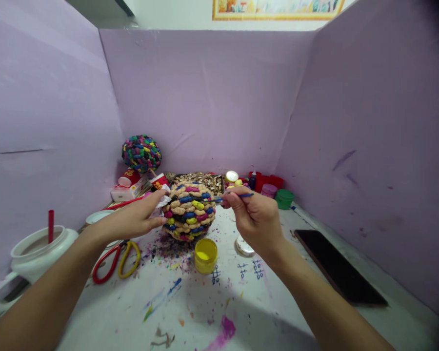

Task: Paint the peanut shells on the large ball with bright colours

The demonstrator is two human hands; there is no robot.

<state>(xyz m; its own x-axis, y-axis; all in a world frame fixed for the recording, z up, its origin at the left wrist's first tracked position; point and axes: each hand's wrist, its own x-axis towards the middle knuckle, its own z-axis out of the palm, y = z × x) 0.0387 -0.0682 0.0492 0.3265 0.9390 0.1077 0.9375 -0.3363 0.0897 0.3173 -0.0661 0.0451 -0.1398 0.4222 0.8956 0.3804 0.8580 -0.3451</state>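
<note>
A ball covered in peanut shells (189, 210), partly painted blue, yellow, pink and black, rests on the paint-spattered table (190, 312). My left hand (137, 217) steadies its left side, fingers closed on a white tissue (162, 202). My right hand (254, 214) pinches a thin blue-handled paintbrush (237, 196) whose tip points left onto the ball's top. An open yellow paint pot (206, 255) stands just in front of the ball.
Red-and-yellow scissors (115, 261) lie at left, a white jug (29, 256) beyond them. A finished multicoloured ball (141, 153), a tray of shells (201, 179), paint jars (283, 198) and a lid (244, 246) sit behind. A dark slab (340, 268) lies at right. Purple walls enclose the table.
</note>
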